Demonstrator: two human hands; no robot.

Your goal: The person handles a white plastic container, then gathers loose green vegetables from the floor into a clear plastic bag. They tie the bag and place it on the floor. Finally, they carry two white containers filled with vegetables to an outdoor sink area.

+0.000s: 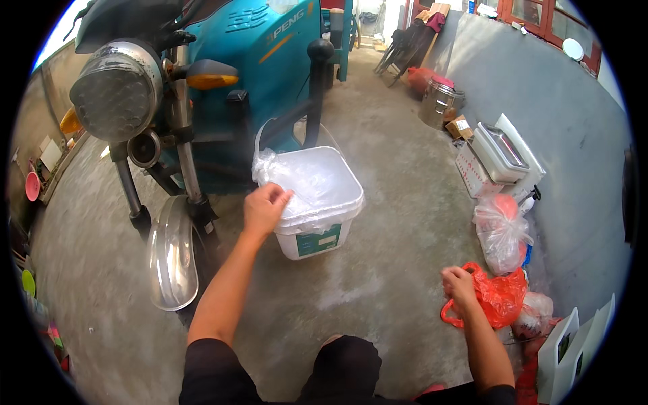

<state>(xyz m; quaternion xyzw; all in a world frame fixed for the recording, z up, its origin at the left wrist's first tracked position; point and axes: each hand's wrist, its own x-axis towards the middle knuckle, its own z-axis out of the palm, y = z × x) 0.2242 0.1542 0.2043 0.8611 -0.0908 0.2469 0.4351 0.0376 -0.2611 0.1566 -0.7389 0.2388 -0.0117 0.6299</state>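
Note:
A square white plastic bucket (312,233) with a green label stands on the floor in front of me, its wire handle raised behind it. A clear plastic bag (266,164) lines it and bunches over the left rim. My left hand (265,208) is closed on the clear bag at the bucket's near left rim. Off to the right, my right hand (460,285) has curled fingers, right beside a red plastic bag (503,295). One loop of that bag's handle shows just below the hand. Whether anything is between those fingers is hidden.
A teal three-wheeled vehicle (270,74) stands behind the bucket, its front fender (172,263) close on the left. Along the grey wall at right are a tied clear bag (501,229), a carton (472,172) with a white tub (496,158), and a metal pot (439,104).

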